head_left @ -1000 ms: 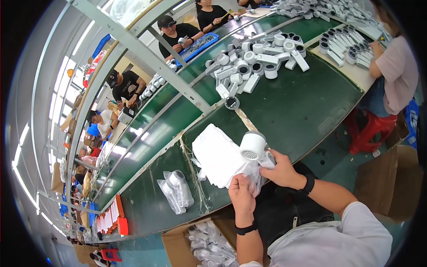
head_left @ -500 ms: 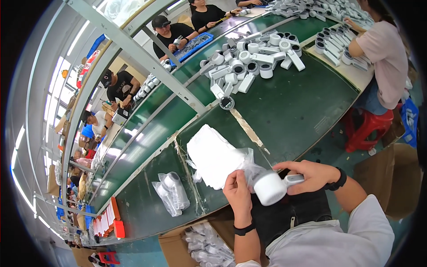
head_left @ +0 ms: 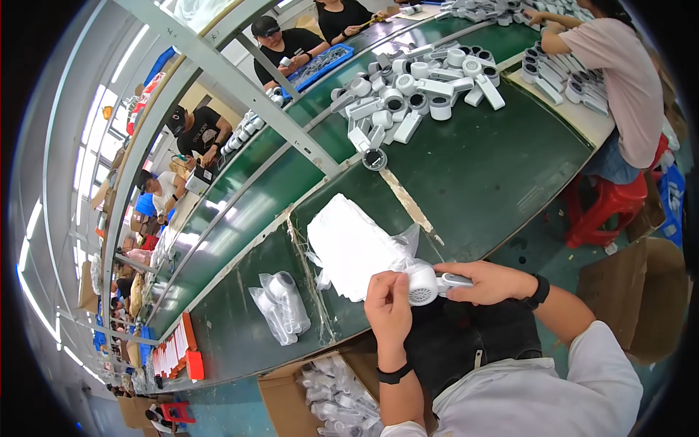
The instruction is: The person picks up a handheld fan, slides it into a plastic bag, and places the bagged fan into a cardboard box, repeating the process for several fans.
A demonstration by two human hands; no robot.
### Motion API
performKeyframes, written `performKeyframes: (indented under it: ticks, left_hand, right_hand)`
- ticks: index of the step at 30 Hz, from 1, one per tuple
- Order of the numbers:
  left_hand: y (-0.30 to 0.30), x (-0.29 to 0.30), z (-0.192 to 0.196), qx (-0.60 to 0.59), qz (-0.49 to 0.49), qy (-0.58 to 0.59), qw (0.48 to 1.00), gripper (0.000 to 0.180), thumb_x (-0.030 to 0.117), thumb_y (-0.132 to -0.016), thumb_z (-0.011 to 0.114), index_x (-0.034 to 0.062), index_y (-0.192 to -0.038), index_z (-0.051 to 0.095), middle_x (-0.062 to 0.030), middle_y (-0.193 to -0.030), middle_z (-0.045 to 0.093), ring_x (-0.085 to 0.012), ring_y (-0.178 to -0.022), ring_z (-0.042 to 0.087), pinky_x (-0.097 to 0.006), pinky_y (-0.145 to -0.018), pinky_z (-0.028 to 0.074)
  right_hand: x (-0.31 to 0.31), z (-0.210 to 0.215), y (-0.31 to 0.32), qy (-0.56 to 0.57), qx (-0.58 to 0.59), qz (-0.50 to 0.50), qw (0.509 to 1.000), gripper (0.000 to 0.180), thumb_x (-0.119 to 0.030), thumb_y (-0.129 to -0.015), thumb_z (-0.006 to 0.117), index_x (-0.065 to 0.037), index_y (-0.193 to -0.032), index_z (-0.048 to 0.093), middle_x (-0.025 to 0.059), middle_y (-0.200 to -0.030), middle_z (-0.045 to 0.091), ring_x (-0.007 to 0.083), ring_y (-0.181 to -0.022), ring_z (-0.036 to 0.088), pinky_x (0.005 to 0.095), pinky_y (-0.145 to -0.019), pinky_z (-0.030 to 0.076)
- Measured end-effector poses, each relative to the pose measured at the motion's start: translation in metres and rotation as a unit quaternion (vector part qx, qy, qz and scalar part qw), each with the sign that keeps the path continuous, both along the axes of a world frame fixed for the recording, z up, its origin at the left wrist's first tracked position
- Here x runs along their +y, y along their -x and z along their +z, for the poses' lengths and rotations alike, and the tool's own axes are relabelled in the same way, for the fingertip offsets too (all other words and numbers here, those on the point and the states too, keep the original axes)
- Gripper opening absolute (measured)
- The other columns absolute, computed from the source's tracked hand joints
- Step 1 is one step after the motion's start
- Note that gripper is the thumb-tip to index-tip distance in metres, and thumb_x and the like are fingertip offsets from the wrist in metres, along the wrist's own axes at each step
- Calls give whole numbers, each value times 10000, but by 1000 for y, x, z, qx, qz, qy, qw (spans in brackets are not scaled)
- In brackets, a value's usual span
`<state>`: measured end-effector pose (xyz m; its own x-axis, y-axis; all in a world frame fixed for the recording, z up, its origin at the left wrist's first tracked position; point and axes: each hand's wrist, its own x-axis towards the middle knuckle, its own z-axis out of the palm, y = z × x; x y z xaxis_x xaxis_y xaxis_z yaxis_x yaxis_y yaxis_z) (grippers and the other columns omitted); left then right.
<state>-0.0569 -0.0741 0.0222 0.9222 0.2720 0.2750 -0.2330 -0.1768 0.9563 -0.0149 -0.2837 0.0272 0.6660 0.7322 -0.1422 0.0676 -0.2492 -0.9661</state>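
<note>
My right hand (head_left: 486, 281) grips a small white handheld fan (head_left: 426, 284) by its handle, its round grille facing down toward me. My left hand (head_left: 389, 309) pinches the fan's head together with a clear plastic bag (head_left: 406, 244) at the front edge of the green belt. Right behind both hands lies a white stack of bags (head_left: 349, 246). Each wrist wears a black band.
A bagged fan (head_left: 280, 306) lies on the green conveyor belt (head_left: 502, 167) to my left. A heap of white fans (head_left: 415, 91) sits farther along. A cardboard box with bagged fans (head_left: 328, 393) stands below. Other people work along the line; one sits on a red stool (head_left: 608, 207).
The fan went from upright above the stack down to my lap edge and turned sideways. My left hand now closes on its head with the bag.
</note>
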Motion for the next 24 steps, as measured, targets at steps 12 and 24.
performKeyframes:
  ticks: [12, 24]
  left_hand:
    - [25, -56, -5, -28, -103, -134, 985, 81, -29, -822, 657, -6, -898, 643, -102, -852, 594, -182, -682, 600, -291, -609, 486]
    - [31, -44, -38, 166, -167, 359, 903, 545, 85, -942, 550, 22, -1419, 293, -104, -1408, 415, -238, -1257, 465, -380, -996, 444]
  right_hand:
    - [43, -61, 1, -286, -48, -265, 920, 668, -107, -913, 594, -6, -1462, 227, 54, -1036, 604, 110, -766, 606, 259, -656, 532]
    - [48, -43, 18, -170, -52, -242, 954, 457, -180, -913, 633, -13, -1299, 453, 41, -1090, 566, 115, -992, 553, 261, -897, 449]
